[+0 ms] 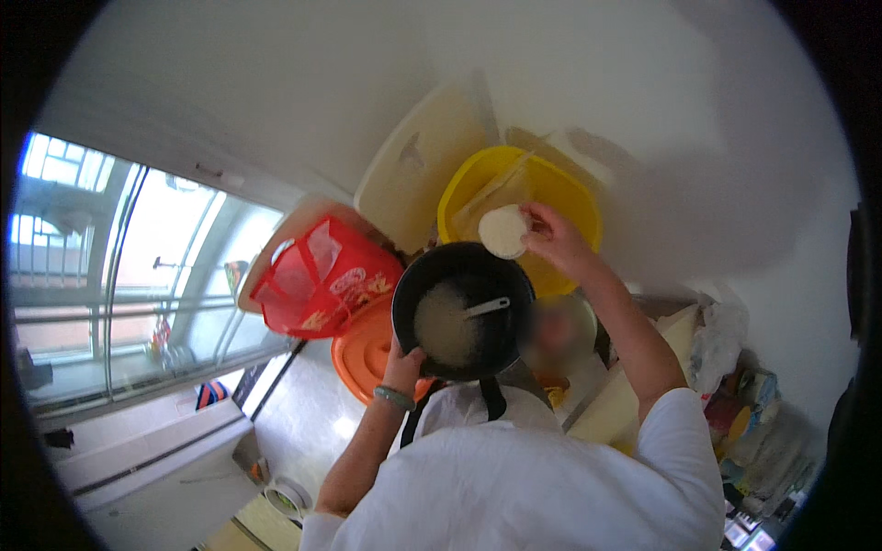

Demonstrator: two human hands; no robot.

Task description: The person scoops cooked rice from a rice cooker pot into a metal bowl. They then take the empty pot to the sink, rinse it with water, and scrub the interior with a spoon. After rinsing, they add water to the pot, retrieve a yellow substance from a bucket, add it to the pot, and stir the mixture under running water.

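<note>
My left hand grips the near left rim of a dark round pot, its thumb over the edge. Pale grains, which look like rice, lie in the pot with a light-coloured utensil resting at their edge. My right hand holds a round cup or scoop filled with white grains above the pot's far right rim. Behind it stands a yellow bucket, with a pale sheet or bag partly inside it.
A red printed bag stands left of the pot, above an orange round lid. Pale boards lean at the wall behind. A blurred round container is right of the pot. A clear plastic bag and packets lie farther right; a window is left.
</note>
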